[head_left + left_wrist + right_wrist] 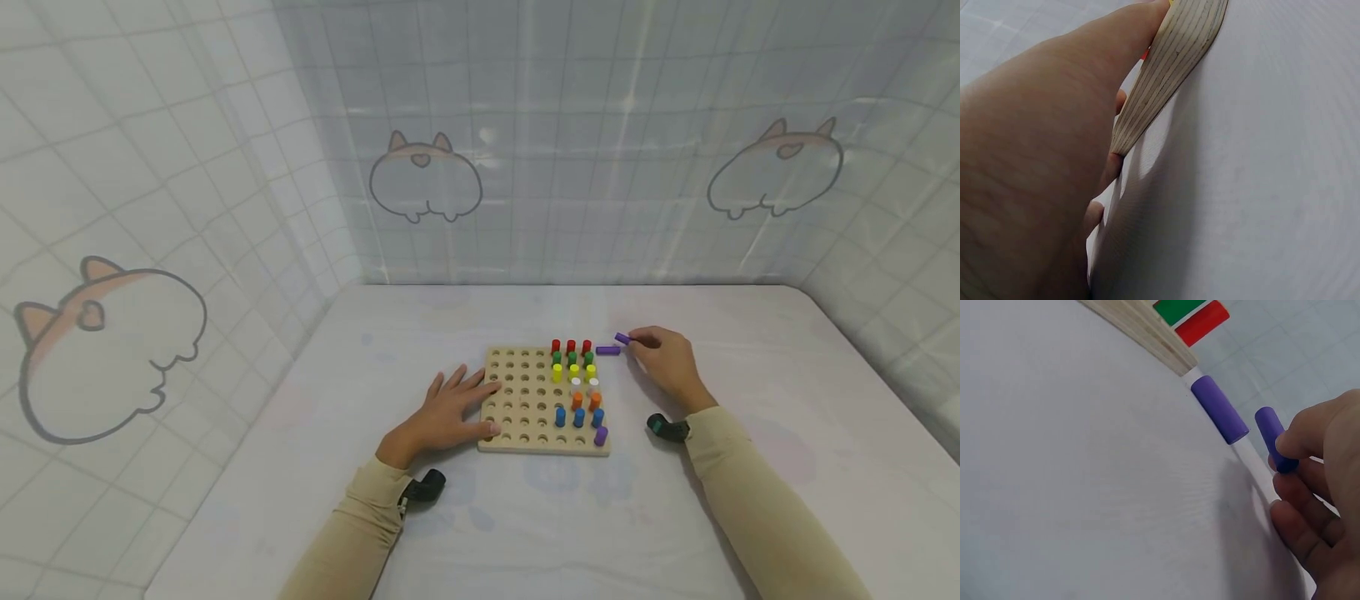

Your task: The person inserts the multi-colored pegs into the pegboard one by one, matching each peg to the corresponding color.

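A wooden pegboard (525, 407) with rows of holes lies on the table. My left hand (444, 415) rests on its left edge with fingers spread; the left wrist view shows the hand against the board's layered side (1169, 69). Between thumb and fingers my right hand (667, 362) pinches a purple peg (1270, 432), just off the board's far right corner. Another purple peg (1219, 409) lies on the table beside that corner. Red, green, yellow, white, orange and blue pegs stand in the board's right columns, and one purple peg (602, 436) stands in the near right corner.
White cloth covers the table (540, 517). Pale tiled-pattern curtains (585, 233) with cartoon animal outlines hang behind and at both sides. A black wrist device (426, 486) sits at the left sleeve, and a similar device (666, 427) at the right one.
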Tool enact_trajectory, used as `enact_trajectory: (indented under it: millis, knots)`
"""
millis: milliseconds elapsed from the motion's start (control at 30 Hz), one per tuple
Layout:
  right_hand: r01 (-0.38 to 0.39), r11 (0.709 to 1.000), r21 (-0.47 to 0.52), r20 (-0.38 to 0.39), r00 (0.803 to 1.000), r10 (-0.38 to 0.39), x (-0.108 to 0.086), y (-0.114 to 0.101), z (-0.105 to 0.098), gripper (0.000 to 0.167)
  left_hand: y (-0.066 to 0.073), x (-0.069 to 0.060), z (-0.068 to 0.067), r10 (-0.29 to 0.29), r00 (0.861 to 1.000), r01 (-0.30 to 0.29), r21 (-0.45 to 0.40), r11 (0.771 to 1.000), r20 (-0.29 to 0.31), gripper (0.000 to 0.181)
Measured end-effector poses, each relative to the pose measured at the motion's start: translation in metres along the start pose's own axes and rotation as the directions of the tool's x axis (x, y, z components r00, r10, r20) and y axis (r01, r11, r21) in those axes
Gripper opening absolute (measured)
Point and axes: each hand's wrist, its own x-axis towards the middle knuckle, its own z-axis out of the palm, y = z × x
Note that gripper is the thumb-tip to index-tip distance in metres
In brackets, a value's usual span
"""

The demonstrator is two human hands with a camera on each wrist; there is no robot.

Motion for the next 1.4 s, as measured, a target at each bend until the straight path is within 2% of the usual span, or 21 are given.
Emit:
enact_trajectory:
  millis: [400,700,833,1067,1400]
  knots:
    - [-0.123,0.989,0.082,0.108,0.988,0.114,-0.011,-0.004,-0.005,0.039,-0.002,0.001,0.002,-0.021,1.000,0.021,0.007,1.000,0.007,0.079]
    - [-0.089,0.987,0.134,0.096,0.992,0.077,-0.016,-0.006,-0.004,0.040,-0.002,0.000,0.002,-0.015,1.000,0.015,0.004,1.000,0.001,0.078]
    - [-0.096,0.986,0.138,0.091,0.992,0.084,-0.016,-0.005,-0.003,0.039,-0.001,0.000,0.001,-0.011,1.000,0.011,0.005,1.000,0.002,0.079]
    - [-0.073,0.976,0.207,0.090,0.994,0.055,-0.018,-0.008,-0.005,0.040,0.001,-0.001,-0.002,-0.011,1.000,0.011,-0.003,1.000,0.015,0.080]
    - [-0.038,0.978,0.203,0.099,0.995,0.018,-0.022,-0.008,-0.003,0.045,0.001,-0.002,-0.001,-0.008,1.000,0.008,-0.002,1.000,0.015,0.080]
